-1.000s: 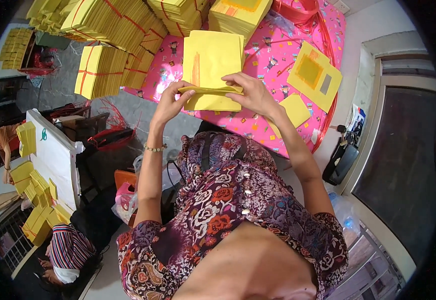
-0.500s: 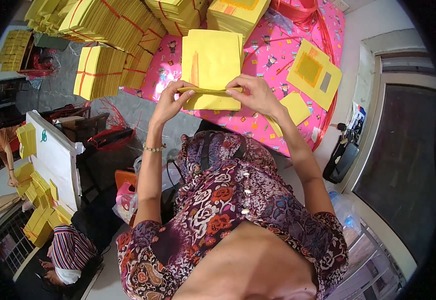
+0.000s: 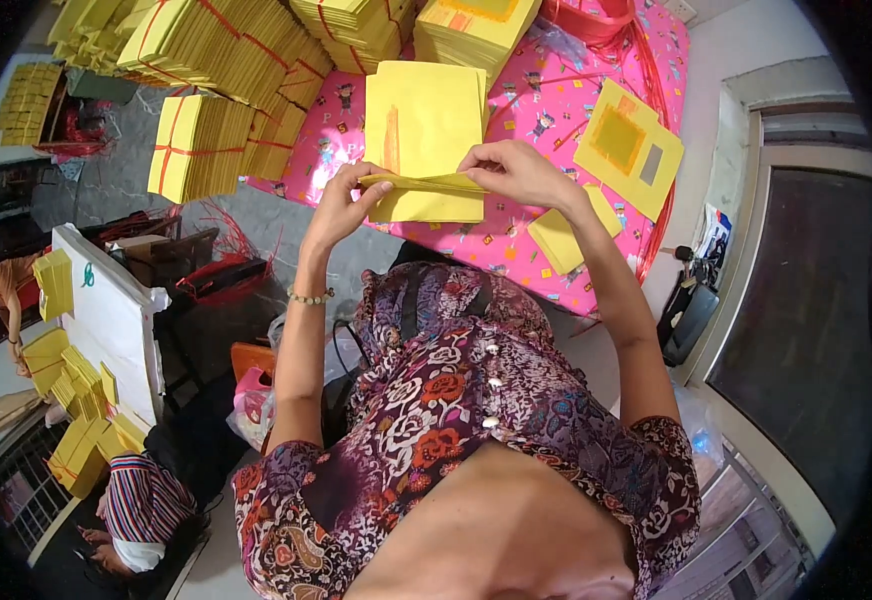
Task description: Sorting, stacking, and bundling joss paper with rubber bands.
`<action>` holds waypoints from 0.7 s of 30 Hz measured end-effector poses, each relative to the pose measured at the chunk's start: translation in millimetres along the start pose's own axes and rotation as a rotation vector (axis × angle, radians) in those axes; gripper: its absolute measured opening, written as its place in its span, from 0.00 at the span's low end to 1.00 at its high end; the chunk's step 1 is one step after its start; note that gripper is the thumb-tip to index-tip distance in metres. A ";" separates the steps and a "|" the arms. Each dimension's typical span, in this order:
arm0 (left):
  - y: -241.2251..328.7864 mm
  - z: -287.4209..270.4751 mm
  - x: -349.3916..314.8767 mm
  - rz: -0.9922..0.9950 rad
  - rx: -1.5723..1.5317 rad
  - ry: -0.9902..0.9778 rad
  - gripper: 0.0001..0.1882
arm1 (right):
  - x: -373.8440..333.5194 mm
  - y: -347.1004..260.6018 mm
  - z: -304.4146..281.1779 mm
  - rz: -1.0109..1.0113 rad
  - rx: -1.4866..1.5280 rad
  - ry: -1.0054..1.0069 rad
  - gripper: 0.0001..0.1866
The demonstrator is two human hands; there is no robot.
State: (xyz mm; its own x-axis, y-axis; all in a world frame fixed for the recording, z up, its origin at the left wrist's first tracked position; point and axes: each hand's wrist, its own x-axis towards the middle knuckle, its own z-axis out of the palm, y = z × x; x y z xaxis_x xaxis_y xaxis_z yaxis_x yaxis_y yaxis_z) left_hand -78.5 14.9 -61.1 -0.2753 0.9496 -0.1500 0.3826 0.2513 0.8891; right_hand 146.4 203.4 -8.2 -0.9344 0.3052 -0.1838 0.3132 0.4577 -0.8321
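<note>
Thin yellow paper sheets (image 3: 418, 185) are held up at their near edge, seen almost edge-on. My left hand (image 3: 344, 204) pinches their left end between thumb and fingers. At the right end my right hand (image 3: 522, 176) has its thumb and fingertips closed on the paper's edge. Just beyond lies a stack of yellow paper (image 3: 446, 115) with an orange smear on its upper face. More yellow paper shows below the held edge. How many sheets are pinched I cannot tell.
A pink patterned table cover (image 3: 546, 265) lies beneath. Bundles of yellow paper (image 3: 191, 150) tied with red strips stand at the left, another stack (image 3: 481, 35) behind. Loose yellow sheets (image 3: 636, 145) and red strips (image 3: 646, 60) lie right. Two people work by a white table (image 3: 116, 300).
My right hand has shifted a little right and up along the paper's edge, its fingers drawn closer together. My left hand stays nearly where it was.
</note>
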 end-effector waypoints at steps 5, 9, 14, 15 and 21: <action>-2.7 3.2 3.5 -0.048 -0.090 0.049 0.16 | -5.4 -5.5 -4.6 -0.143 -0.047 0.102 0.10; 7.0 4.8 6.4 -0.090 -0.117 0.062 0.16 | -9.0 -12.6 7.2 -0.332 -0.220 0.520 0.09; 6.3 2.8 7.1 -0.073 -0.072 0.046 0.16 | -25.6 -33.7 43.5 -0.394 -0.418 0.589 0.08; 5.6 2.9 7.0 -0.074 -0.071 0.047 0.16 | -26.3 -35.2 57.6 -0.390 -0.404 0.495 0.10; 9.8 1.2 9.8 -0.060 -0.114 0.007 0.14 | -8.4 -25.9 96.0 -0.322 -0.476 0.439 0.17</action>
State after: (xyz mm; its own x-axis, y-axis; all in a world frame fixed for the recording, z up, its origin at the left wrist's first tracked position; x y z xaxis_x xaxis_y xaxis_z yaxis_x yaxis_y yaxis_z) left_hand -76.4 26.9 -54.4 -0.3007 0.9321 -0.2017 0.2626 0.2843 0.9221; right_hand 129.9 108.8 -35.3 -0.8699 0.3555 0.3420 0.1675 0.8650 -0.4731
